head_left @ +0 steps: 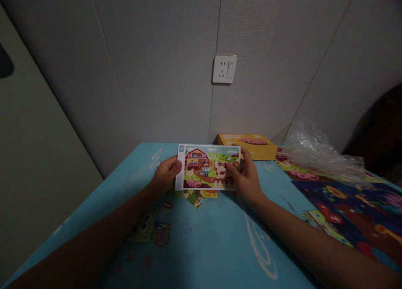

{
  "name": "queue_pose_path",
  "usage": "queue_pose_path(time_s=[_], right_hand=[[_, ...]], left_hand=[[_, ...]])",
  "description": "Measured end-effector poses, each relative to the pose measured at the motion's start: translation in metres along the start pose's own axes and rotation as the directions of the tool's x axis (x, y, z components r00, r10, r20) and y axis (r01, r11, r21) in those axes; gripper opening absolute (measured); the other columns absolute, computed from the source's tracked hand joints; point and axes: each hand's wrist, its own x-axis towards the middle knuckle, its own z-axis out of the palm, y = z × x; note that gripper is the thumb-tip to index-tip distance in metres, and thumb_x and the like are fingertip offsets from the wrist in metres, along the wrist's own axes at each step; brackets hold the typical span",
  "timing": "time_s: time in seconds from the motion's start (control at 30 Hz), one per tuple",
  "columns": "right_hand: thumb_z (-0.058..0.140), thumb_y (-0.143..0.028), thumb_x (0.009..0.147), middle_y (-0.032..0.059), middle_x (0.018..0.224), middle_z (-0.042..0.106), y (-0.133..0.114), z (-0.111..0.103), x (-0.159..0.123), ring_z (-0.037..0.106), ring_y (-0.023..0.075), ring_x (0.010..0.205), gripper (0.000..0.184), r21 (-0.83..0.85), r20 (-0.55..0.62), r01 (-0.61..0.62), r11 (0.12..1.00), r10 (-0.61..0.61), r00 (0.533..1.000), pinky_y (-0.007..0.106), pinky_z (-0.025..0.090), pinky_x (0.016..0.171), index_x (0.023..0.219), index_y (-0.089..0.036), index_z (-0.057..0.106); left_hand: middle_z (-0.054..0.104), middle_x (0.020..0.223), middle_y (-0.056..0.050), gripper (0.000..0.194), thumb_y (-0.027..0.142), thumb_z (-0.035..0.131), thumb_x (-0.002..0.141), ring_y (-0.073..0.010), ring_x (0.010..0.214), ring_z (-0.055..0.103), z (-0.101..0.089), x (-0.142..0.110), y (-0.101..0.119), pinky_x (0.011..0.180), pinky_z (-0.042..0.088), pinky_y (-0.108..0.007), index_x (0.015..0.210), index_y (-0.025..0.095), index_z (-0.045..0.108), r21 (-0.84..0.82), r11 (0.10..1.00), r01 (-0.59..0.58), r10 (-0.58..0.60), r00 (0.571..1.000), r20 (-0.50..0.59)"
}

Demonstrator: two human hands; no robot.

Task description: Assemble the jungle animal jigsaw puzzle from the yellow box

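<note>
Between my two hands is a picture card [201, 172] with a white border, showing a red barn, a cow, a farmer and pigs. My left hand [165, 172] pinches its left edge, thumb on the front. On the right side, my right hand [246, 176] grips the card with the thumb over the cow and fingers behind. Several small colourful puzzle pieces [196, 199] lie on the table just below and behind the card, partly hidden by it.
A yellow box [262, 149] with a pig picture stands against the wall. Crumpled clear plastic [323, 155] rests on colourful printed sheets [348, 205] at the right. The blue table [207, 243] has cartoon prints. A wall socket [224, 69] is above.
</note>
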Motion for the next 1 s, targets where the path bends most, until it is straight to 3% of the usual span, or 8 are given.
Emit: queue_pose_path(time_s=[0.1,0.2,0.37,0.5,0.6,0.7,0.83,1.0], right_hand=[[0.064,-0.035,0.078,0.0011,0.090,0.061,-0.003,-0.002,0.000,0.059,0.0160,0.070,0.067,0.019,0.022,-0.029,0.999,0.028,0.999,0.033,0.052,0.061,0.138,-0.030,0.034],[0.056,-0.041,0.084,0.0026,0.094,0.061,-0.003,-0.005,-0.001,0.061,0.0174,0.075,0.062,0.036,0.083,-0.031,0.999,0.028,0.996,0.033,0.052,0.064,0.142,-0.032,0.034],[0.050,-0.049,0.087,0.0071,0.107,0.062,0.001,-0.010,-0.001,0.061,0.0180,0.074,0.055,0.037,0.162,-0.033,0.999,0.027,0.986,0.031,0.050,0.060,0.138,-0.031,0.043],[0.056,-0.047,0.084,0.0045,0.100,0.062,0.000,-0.009,-0.001,0.055,0.0139,0.064,0.048,0.027,0.171,-0.035,0.999,0.029,0.985,0.027,0.047,0.054,0.128,-0.029,0.052],[0.058,-0.047,0.081,0.0010,0.078,0.060,0.000,-0.009,0.000,0.049,0.0128,0.056,0.041,0.011,0.191,-0.075,0.997,0.072,0.979,0.025,0.043,0.048,0.114,-0.024,0.061],[0.057,-0.050,0.081,0.0008,0.068,0.058,0.001,-0.010,-0.001,0.049,0.0138,0.055,0.038,0.011,0.222,-0.112,0.994,0.107,0.969,0.026,0.043,0.048,0.100,-0.019,0.067],[0.048,-0.053,0.087,0.0045,0.076,0.064,0.004,-0.013,-0.002,0.054,0.0153,0.059,0.042,0.021,0.299,-0.074,0.997,0.064,0.952,0.027,0.045,0.051,0.095,-0.019,0.070],[0.055,-0.049,0.086,0.0012,0.069,0.060,0.002,-0.015,-0.002,0.051,0.0137,0.056,0.034,-0.069,0.236,0.029,0.997,-0.012,0.972,0.026,0.042,0.051,0.093,-0.020,0.071]], left_hand=[[0.070,0.061,-0.007,0.031,0.038,0.070,0.078,-0.0196,0.048,0.064,0.003,0.002,0.002,0.045,0.048,-0.026,0.090,0.009,0.070,-0.021,0.993,0.112,-0.114,0.990,-0.081],[0.073,0.068,-0.011,0.029,0.032,0.060,0.086,-0.0221,0.050,0.067,0.003,0.006,0.009,0.048,0.054,-0.031,0.098,0.007,0.069,-0.161,0.965,0.206,-0.233,0.957,-0.173],[0.075,0.094,-0.017,0.043,0.031,0.045,0.093,-0.0293,0.076,0.074,-0.001,0.013,0.021,0.074,0.060,-0.045,0.125,0.004,0.058,-0.431,0.846,0.313,-0.376,0.924,-0.068],[0.072,0.105,-0.019,0.049,0.030,0.037,0.095,-0.0314,0.092,0.071,-0.002,0.013,0.026,0.086,0.056,-0.050,0.135,0.003,0.049,-0.502,0.804,0.318,-0.353,0.935,0.026],[0.071,0.109,-0.020,0.052,0.031,0.037,0.095,-0.0334,0.097,0.070,-0.002,0.012,0.026,0.089,0.054,-0.054,0.138,0.003,0.045,-0.504,0.807,0.309,-0.334,0.942,0.043],[0.070,0.110,-0.019,0.053,0.032,0.037,0.095,-0.0348,0.099,0.069,-0.002,0.011,0.027,0.089,0.054,-0.055,0.139,0.003,0.044,-0.491,0.819,0.297,-0.325,0.945,0.030],[0.070,0.111,-0.019,0.053,0.032,0.037,0.095,-0.0339,0.098,0.069,-0.002,0.011,0.033,0.087,0.055,-0.054,0.139,0.003,0.043,-0.504,0.827,0.248,-0.303,0.953,-0.028],[0.072,0.106,-0.017,0.051,0.031,0.035,0.096,-0.0319,0.092,0.071,-0.007,0.014,0.033,0.083,0.057,-0.052,0.139,0.005,0.044,-0.519,0.822,0.234,-0.320,0.944,-0.079]])
